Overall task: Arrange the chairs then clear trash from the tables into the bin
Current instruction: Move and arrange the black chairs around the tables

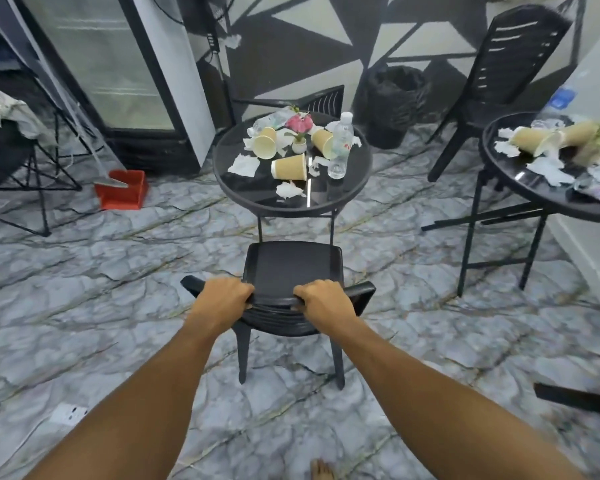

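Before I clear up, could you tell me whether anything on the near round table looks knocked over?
Yes: three paper cups lie tipped on their sides around the small flower pot, with crumpled tissues scattered about; the water bottle stands upright.

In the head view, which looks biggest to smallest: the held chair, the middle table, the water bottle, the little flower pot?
Unsure: chair and table look similar, chair nearer.
Then water bottle.
Then flower pot.

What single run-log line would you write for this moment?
phase: arranging chairs | left hand: grips chair back | right hand: grips chair back | table: littered
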Motion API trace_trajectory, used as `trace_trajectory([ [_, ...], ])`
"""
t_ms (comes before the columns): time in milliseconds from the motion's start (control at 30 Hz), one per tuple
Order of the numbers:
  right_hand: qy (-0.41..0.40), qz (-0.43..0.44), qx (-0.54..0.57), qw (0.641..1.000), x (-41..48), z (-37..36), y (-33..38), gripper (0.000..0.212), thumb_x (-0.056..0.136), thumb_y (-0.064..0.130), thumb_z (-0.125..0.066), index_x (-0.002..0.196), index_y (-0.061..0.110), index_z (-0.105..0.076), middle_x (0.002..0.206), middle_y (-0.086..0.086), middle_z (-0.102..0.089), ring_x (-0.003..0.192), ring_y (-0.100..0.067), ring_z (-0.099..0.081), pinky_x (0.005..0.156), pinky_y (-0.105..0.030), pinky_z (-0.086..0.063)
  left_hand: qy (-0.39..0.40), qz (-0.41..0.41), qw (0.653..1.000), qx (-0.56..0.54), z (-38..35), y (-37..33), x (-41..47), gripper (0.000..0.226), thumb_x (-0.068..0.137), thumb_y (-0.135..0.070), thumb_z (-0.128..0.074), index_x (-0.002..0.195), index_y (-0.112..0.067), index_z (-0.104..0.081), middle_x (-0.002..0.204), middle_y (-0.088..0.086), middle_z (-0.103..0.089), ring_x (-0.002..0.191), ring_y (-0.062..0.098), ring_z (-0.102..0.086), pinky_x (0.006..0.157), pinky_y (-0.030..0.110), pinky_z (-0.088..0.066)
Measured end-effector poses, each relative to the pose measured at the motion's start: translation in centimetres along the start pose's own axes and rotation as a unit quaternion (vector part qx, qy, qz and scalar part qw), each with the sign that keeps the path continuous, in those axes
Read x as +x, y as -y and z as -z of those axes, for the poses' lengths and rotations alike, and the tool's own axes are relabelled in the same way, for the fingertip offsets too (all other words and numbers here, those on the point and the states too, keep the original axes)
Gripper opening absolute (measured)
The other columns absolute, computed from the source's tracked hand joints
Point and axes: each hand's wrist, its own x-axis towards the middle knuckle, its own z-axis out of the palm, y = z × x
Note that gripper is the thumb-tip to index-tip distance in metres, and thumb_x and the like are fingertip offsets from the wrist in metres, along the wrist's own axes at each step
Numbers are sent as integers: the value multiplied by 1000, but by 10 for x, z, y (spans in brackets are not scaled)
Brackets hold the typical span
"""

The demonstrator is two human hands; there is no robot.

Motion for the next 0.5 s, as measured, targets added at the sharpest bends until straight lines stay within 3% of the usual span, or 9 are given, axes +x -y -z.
trace_trajectory([
  [167,18,5,30,999,-4,-2,-2,19,95,32,-58,88,14,-57,82,-8,-64,76,-31,-58,60,-37,-43,2,62,997,-55,4,-15,-14,6,94,-19,-57,94,-15,-60,98,9,-65,90,31,-63,66,38,-41],
  [300,78,-47,92,992,-10,14,1,13,86,25,-67,85,20,-56,88,-5,-61,88,-31,-60,72,-41,-51,47,19,984,-171,21,-18,-14,32,81,-47,-72,98,-22,-63,96,2,-62,90,27,-62,76,41,-54],
  [333,88,-63,93,990,-16,19,-1,13,84,26,-69,92,21,-59,95,-6,-60,93,-32,-59,76,-42,-52,55,7,976,-209,26,-21,-15,41,76,-55,-73,102,-25,-64,100,0,-63,93,26,-63,78,41,-55],
  [433,75,-121,63,988,-42,42,-23,51,80,26,-69,129,26,-56,123,-11,-54,111,-34,-55,90,-41,-51,62,-12,964,-258,49,-39,-8,80,70,-77,-63,134,-29,-56,134,1,-57,122,27,-56,95,44,-51],
  [500,48,-167,65,983,-63,59,-47,58,83,24,-68,138,26,-50,131,-11,-53,122,-32,-49,95,-40,-45,55,-33,959,-276,67,-60,4,89,71,-83,-55,142,-31,-49,147,2,-49,133,28,-47,103,46,-45],
])
